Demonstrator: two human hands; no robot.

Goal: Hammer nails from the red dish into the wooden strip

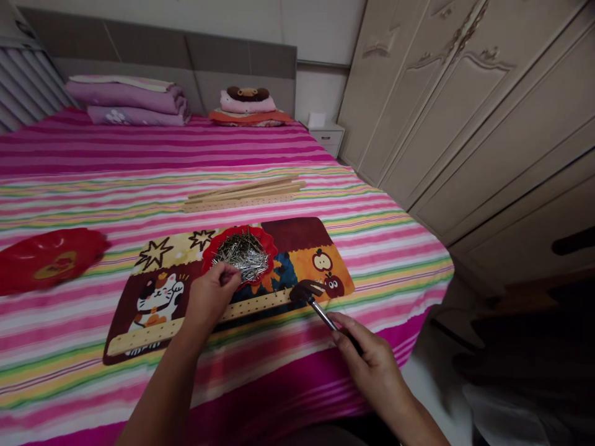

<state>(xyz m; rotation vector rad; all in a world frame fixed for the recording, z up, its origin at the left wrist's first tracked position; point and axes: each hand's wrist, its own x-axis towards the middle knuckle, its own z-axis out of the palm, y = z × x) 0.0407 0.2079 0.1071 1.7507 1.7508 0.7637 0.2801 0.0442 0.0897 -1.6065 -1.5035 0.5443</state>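
My right hand (367, 350) is wrapped round the dark grip of a hammer (320, 311), which has a silver shaft. Its dark head rests at or just over the right end of a pale wooden strip (255, 303) dotted with small holes. At the near rim of a red scalloped bowl (267, 238) full of loose metal nails (244, 254), my left hand (216, 288) has its fingers pinched together. Whatever they may hold is too small to make out. Strip and bowl both lie on a patterned mat (297, 232), and my left forearm crosses in front of the strip.
Several more wooden strips (246, 193) lie beyond the mat on the striped bedspread (385, 229). A red plate (83, 244) sits at the left. Folded bedding (134, 99) is stacked by the headboard (242, 62). Wardrobe doors (418, 124) stand along the right, past the bed's edge.
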